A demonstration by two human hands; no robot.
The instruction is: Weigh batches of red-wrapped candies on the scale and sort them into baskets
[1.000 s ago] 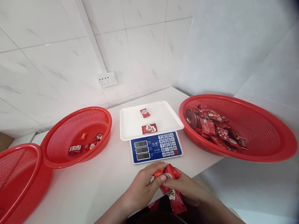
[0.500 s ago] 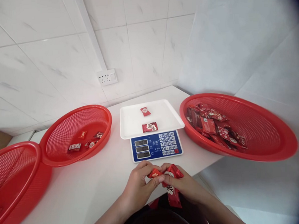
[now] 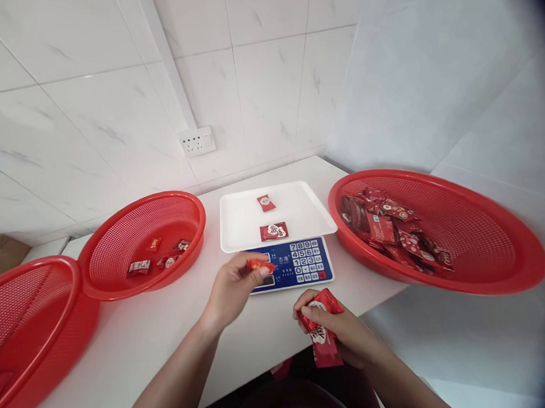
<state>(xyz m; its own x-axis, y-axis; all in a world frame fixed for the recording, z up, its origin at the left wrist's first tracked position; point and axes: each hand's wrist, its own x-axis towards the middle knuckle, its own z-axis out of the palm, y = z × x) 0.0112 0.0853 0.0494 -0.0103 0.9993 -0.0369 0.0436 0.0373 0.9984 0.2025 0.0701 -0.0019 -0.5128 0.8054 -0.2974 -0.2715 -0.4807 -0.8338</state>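
My left hand (image 3: 235, 285) pinches a small orange-red wrapped candy (image 3: 260, 265) over the display side of the blue-fronted digital scale (image 3: 310, 275). Close to my body, my right hand (image 3: 338, 331) is closed around several red candy packets (image 3: 324, 341), the longest hanging below the fingers. On the scale's white tray (image 3: 237, 221) lie a small red packet (image 3: 266, 202) and a wider red packet (image 3: 274, 231) with dark lettering on white. My left fingers cover part of the scale's displays.
Right of the scale, a large red basket (image 3: 498, 253) holds a heap of red packets (image 3: 392, 228). A red mesh basket (image 3: 114, 236) on the left has several small packets in it. Another red basket (image 3: 38, 362) stands nearer, at the left edge. A socket (image 3: 197, 141) is on the tiled wall.
My hands have come apart. The left has moved up and left to the scale, carrying the orange-red candy; the right stays low, still gripping the red packets.
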